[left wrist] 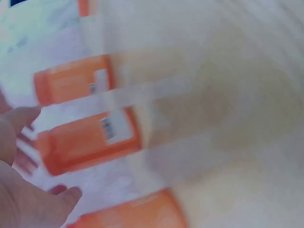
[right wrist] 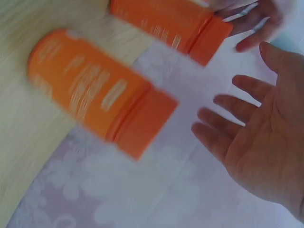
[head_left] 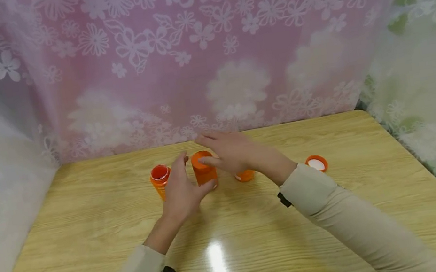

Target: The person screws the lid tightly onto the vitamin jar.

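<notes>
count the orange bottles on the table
3: an open bottle at the left, partly behind the left hand; a capped bottle in the middle; and a third bottle at the right, mostly hidden by the right hand in the head view.

On the table, uncapped bottle out left, capped bottle in the middle, second capped bottle to its right, loose cap farthest right, cloth behind

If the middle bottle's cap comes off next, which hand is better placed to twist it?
Probably the right hand: open, its thumb overlapping the cap in the head view. The left hand sits lower, beside the middle bottle, and seems better placed to steady it.
</notes>
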`<state>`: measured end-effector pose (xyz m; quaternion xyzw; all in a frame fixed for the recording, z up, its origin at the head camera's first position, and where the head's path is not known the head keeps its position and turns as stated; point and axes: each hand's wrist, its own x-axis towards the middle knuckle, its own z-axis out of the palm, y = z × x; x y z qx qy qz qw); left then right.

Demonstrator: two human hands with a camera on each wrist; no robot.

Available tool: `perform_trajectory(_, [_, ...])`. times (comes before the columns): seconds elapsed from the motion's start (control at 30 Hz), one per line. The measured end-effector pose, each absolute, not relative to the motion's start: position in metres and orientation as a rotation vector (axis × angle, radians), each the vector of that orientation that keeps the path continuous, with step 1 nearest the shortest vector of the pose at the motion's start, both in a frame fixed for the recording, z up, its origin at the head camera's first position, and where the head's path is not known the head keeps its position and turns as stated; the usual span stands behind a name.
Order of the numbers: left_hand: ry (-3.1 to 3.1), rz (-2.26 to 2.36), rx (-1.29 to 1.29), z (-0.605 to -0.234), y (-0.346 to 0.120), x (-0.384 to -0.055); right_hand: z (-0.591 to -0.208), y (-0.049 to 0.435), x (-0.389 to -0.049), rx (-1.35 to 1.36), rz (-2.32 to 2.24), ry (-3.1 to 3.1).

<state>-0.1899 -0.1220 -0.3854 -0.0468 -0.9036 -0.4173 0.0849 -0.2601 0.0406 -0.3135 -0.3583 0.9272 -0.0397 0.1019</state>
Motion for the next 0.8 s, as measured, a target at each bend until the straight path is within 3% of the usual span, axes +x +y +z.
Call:
perform_trajectory(0.27, [-2.554,-0.431,-0.5,-0.357,-0.153,-0.191,-0.301,0.094,-0.27,-0.976,-0.038,2.869])
perform_trajectory(0.8, [-2.729,-0.303,-0.275,-0.362,-0.212,-0.194,-0.342,0.223,-0.268,-0.646,0.076,2.961])
